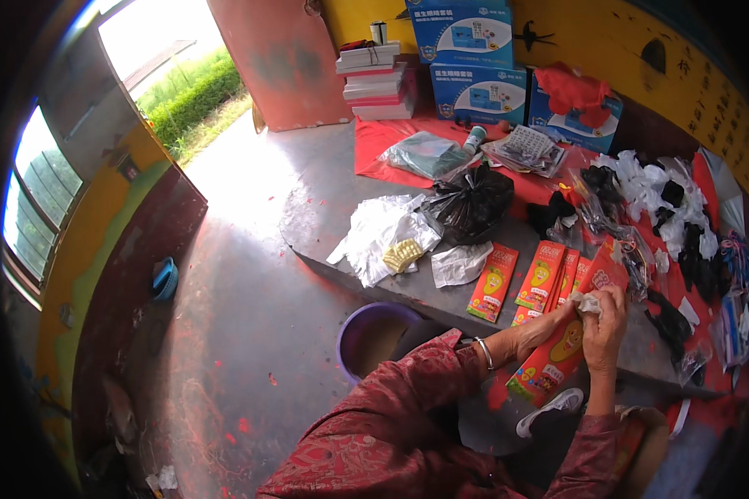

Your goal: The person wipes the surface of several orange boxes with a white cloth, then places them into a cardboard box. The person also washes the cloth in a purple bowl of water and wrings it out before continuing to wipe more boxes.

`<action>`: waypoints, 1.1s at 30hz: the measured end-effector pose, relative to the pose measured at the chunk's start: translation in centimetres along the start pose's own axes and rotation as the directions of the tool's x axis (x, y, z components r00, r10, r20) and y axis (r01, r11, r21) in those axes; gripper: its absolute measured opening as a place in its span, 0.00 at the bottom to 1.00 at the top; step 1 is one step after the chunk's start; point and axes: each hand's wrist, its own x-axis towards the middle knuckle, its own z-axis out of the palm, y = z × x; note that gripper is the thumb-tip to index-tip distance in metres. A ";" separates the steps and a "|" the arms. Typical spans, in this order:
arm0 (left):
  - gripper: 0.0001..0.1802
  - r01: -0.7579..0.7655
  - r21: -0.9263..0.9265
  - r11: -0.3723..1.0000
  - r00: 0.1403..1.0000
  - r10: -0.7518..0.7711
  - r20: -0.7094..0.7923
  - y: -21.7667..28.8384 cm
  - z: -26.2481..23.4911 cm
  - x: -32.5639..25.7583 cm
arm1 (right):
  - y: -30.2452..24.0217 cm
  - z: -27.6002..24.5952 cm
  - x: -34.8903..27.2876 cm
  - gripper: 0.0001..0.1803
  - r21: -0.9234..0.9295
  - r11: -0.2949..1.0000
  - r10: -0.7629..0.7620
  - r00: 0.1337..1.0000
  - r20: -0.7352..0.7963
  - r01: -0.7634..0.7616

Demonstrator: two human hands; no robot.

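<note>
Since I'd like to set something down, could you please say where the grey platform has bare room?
On the grey platform, the widest bare patch lies between the door, red cloth and white pile. Red packets crowd the edge beside the left hand; black and white bundles crowd the right.

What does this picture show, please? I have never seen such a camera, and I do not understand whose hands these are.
There is no machine here: a person works with two bare hands. The single picture comes from a wide fisheye camera on that person's head, looking down, so straight edges bend near the rim.

The left hand and right hand meet at a crumpled white scrap, over a long red packet with a yellow cartoon fruit. The right fingers pinch the scrap; the left fingertips are hard to see.

On the grey platform lie similar red packets, a white pile and a black plastic bag. A purple basin stands below.
</note>
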 end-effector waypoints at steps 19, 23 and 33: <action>0.49 0.095 -0.121 0.988 0.963 -0.060 0.263 -1.0 0.7 2.2 | 3.1 -7.2 1.1 0.10 0.217 0.973 0.203 0.761 -0.616 -0.084; 0.43 0.043 0.091 0.995 0.993 -0.053 0.108 -2.2 -2.4 1.1 | 1.2 -4.0 0.9 0.12 -0.123 0.988 -0.126 0.942 -0.312 0.091; 0.43 -0.055 0.098 0.994 0.977 0.033 0.211 -0.3 1.0 0.9 | 7.1 -9.2 -1.2 0.13 0.840 0.388 0.711 0.703 -0.012 -0.379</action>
